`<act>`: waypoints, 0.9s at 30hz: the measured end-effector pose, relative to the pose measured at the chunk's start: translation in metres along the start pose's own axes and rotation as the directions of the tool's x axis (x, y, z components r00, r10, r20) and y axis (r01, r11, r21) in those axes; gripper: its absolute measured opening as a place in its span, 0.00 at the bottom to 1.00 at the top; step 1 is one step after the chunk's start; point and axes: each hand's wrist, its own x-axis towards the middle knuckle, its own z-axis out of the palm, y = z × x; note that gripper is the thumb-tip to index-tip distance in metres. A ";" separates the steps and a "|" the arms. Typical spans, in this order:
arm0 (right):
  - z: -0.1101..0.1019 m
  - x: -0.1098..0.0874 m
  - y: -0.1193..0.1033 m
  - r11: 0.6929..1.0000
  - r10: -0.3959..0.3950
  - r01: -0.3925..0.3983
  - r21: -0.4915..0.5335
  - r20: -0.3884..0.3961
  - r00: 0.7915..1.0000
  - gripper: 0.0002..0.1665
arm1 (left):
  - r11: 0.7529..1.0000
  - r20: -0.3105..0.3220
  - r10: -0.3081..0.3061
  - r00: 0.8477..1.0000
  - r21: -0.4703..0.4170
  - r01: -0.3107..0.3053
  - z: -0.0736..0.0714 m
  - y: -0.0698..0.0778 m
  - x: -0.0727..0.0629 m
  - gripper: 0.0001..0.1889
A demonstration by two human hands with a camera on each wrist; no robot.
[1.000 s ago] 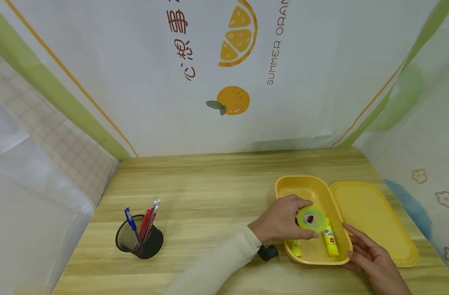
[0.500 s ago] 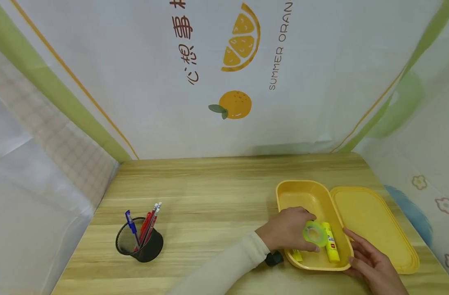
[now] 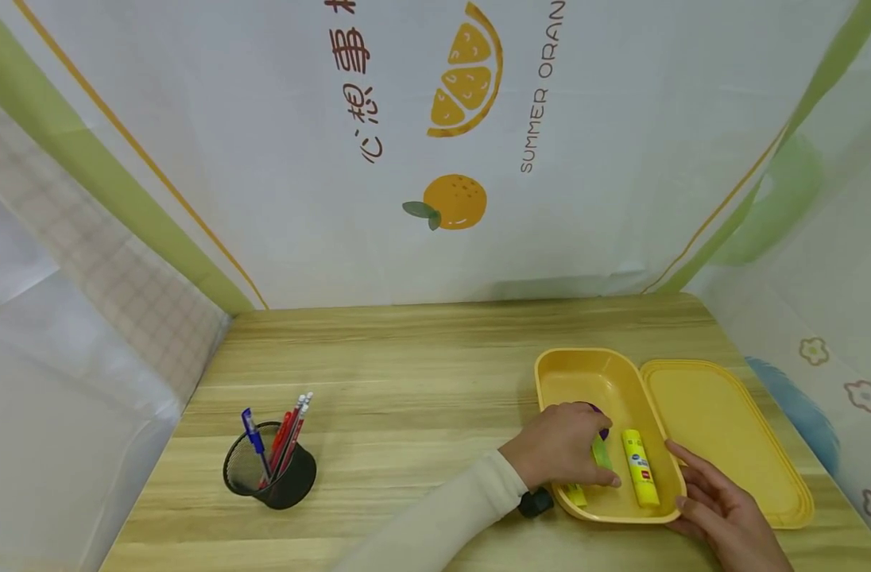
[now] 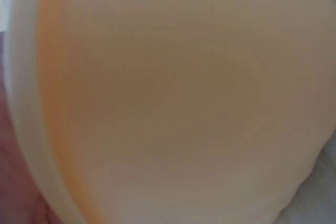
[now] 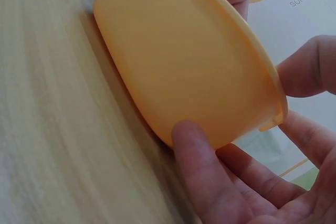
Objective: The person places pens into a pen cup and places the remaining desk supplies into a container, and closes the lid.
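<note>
My left hand (image 3: 566, 443) reaches into the yellow plastic box (image 3: 607, 365) in the head view, pinching a green roll of tape (image 3: 601, 454) that stands nearly edge-on between fingers and thumb. A purple thing (image 3: 604, 434) shows partly behind those fingers. To the right of the tape lies a yellow glue stick (image 3: 640, 467); a small yellow item (image 3: 575, 496) is half hidden under the hand. My right hand (image 3: 725, 508) holds the box's near right corner; in the right wrist view, fingers (image 5: 194, 156) press its outer wall. Pale cloth fills most of the left wrist view.
The yellow lid (image 3: 729, 445) lies flat at the box's right. A black mesh cup (image 3: 292, 477) with pens and pencils stands on the left of the wooden table (image 3: 407, 381). A small black object (image 3: 536, 503) sits beside the box, near the left sleeve (image 3: 450, 516).
My left hand has lowered the tape roll within the box and turned it from face-up to nearly edge-on. The right hand has stayed at the box's corner.
</note>
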 end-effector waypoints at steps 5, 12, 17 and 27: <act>0.000 0.000 0.001 0.999 -0.035 0.034 0.033 0.027 0.999 0.40 | 1.000 -0.001 0.007 1.000 0.015 -0.007 0.000 -0.002 -0.002 0.34; 0.001 0.000 0.002 0.998 -0.050 0.049 0.038 0.025 0.998 0.40 | 0.999 -0.011 0.020 1.000 -0.034 -0.020 0.000 -0.004 -0.004 0.34; 0.001 0.000 0.001 0.999 -0.039 0.038 0.030 0.016 0.999 0.40 | 0.996 -0.019 0.038 0.999 -0.074 -0.039 0.000 -0.007 -0.004 0.35; 0.000 0.000 -0.001 0.998 -0.059 0.059 0.005 0.031 0.998 0.40 | 0.969 -0.100 0.081 0.992 -0.225 -0.102 0.001 -0.014 -0.011 0.35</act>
